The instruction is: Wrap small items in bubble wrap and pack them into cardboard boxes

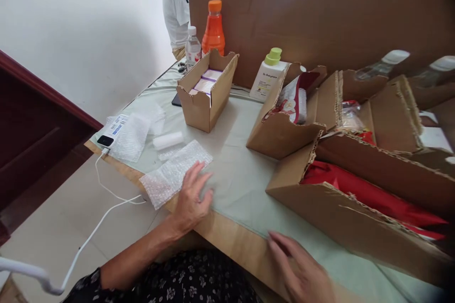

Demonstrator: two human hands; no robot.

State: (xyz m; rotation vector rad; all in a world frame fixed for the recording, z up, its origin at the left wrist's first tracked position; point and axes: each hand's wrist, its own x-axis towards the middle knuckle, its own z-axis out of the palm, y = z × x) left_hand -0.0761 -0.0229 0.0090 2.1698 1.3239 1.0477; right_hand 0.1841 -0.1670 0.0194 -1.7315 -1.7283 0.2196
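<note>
My left hand (194, 199) is at the table's front edge with its fingers apart, by the right end of a sheet of bubble wrap (174, 175). Whether its fingertips touch the sheet, I cannot tell. A roll of white wrap (168, 140) lies just beyond that sheet. Lower right, slightly blurred, my right hand (300, 270) is over the table edge with its fingers stretched out and nothing in them. The nearest thing to it is a long cardboard box (330, 213) holding a red package (355, 189).
A cardboard box (197, 111) holds small white-and-purple boxes. Behind it stand an orange bottle (213, 31) and a clear bottle (193, 49). More open cardboard boxes (277, 135) fill the right side, near a white bottle (266, 78). A cabled device (105, 140) lies left. A person (176, 4) stands behind.
</note>
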